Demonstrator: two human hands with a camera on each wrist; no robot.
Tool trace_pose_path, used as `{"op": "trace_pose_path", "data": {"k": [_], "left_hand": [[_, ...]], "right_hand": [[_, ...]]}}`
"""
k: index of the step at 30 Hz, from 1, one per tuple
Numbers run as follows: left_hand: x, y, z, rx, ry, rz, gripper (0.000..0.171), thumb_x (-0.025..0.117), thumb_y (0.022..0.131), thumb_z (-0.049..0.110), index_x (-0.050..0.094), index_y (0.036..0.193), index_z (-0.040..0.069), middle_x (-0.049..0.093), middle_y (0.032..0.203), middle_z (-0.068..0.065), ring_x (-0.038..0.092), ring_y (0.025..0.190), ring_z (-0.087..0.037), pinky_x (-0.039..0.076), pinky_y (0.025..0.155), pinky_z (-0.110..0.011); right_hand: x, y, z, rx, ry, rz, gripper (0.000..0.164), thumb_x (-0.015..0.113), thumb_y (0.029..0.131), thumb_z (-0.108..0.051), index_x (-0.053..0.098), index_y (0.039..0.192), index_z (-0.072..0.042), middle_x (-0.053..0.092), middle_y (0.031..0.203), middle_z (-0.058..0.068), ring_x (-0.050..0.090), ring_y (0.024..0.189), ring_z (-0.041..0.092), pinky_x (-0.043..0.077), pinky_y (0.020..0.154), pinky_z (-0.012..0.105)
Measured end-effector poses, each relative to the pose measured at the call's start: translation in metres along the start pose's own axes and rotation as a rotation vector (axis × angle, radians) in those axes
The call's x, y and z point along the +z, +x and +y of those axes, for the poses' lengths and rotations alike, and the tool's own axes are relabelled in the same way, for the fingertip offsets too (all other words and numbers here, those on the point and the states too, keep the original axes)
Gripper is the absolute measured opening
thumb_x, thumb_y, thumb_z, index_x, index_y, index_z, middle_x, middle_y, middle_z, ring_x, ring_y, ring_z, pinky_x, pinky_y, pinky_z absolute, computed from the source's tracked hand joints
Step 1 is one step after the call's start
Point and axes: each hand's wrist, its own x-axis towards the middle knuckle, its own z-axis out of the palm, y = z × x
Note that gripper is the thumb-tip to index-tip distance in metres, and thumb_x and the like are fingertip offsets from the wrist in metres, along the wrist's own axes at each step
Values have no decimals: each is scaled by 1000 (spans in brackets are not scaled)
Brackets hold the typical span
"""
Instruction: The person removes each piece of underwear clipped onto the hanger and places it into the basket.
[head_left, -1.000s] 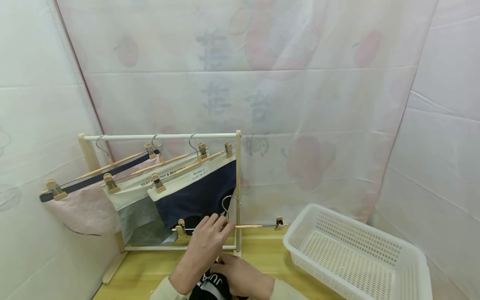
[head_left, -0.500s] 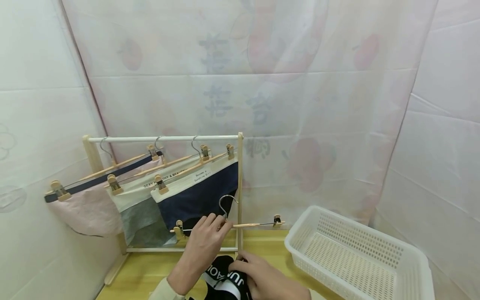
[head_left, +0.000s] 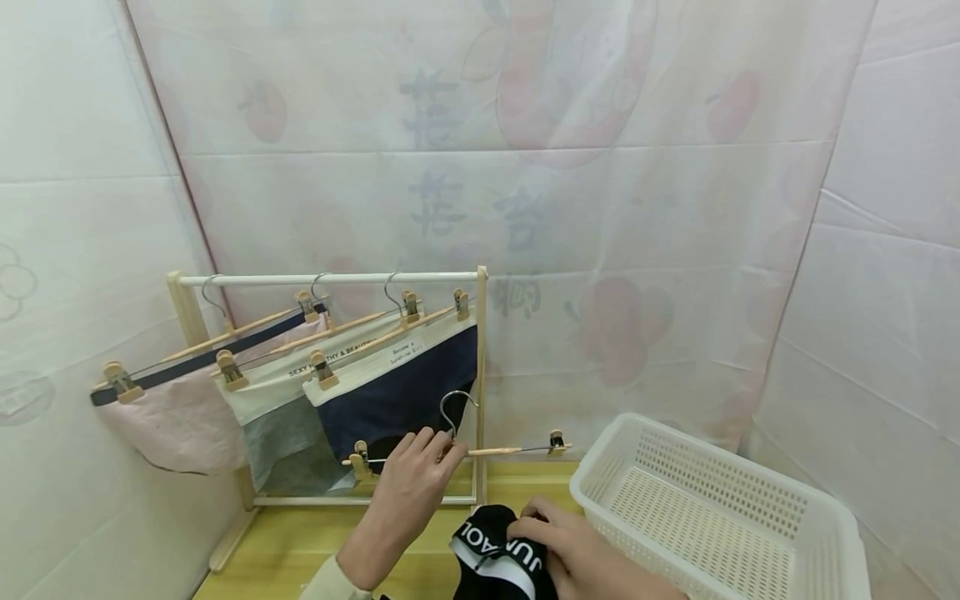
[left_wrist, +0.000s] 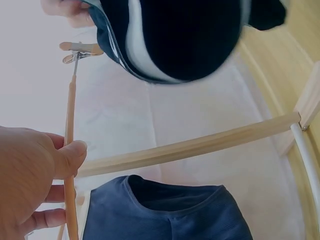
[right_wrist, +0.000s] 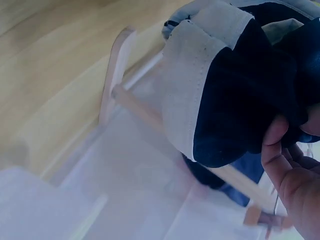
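Note:
My left hand (head_left: 412, 483) grips a wooden clip hanger (head_left: 495, 451) by its middle, just below the metal hook. Nothing hangs from the hanger's two clips. In the left wrist view the thumb and fingers wrap the hanger's bar (left_wrist: 70, 115). To the right, my right hand (head_left: 577, 546) pinches a pair of black underpants (head_left: 491, 567) with white lettering along the waistband. The right wrist view shows thumb and finger (right_wrist: 276, 132) bunching the dark cloth, with a pale band (right_wrist: 185, 85) hanging to the left. The lower part of the underpants runs out of the head view.
Behind my left hand stands a wooden rack with a white rail (head_left: 352, 277). Pink (head_left: 187, 425), grey-and-cream (head_left: 292, 446) and navy (head_left: 405, 383) underpants hang there on clip hangers. A white perforated basket (head_left: 675, 521) sits on the yellow table (head_left: 300, 542) at the right.
My right hand has moved right, away from the left hand, carrying the black underpants, and more of their lettering shows. The left hand keeps the hanger in nearly the same place.

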Motion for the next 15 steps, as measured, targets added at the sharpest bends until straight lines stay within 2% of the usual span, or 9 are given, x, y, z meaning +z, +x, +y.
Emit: {"op": "trace_pose_path", "data": {"k": [4,8,12,15], "left_hand": [[-1,0,-1,-1,11,1,22,41,91,20,62,89,20,58,79,5,48,67,-13,36,58,-23],[-2,0,-1,9,12,17,21,42,89,18,62,87,20,58,78,5,49,67,-13,36,59,-22],[-4,2,0,14,10,59,24,39,89,19,62,84,19,56,74,5,46,63,-12,29,57,-19],[-4,1,0,9,18,47,25,38,91,19,62,85,20,56,75,5,47,64,-12,31,57,-20]], "right_hand": [[-11,-8,4,-41,-78,67,55,54,71,11,54,116,-21,49,99,-9,47,80,-3,38,73,3],[-24,-21,5,-13,-57,69,63,53,65,17,54,116,-19,49,99,-8,44,79,-2,38,68,5],[-36,-34,12,-31,-88,112,56,53,67,15,57,113,-17,50,100,-7,47,81,1,39,71,7],[-45,-41,20,-82,-157,164,48,49,70,11,59,109,-15,52,99,-7,49,84,2,40,75,9]]}}
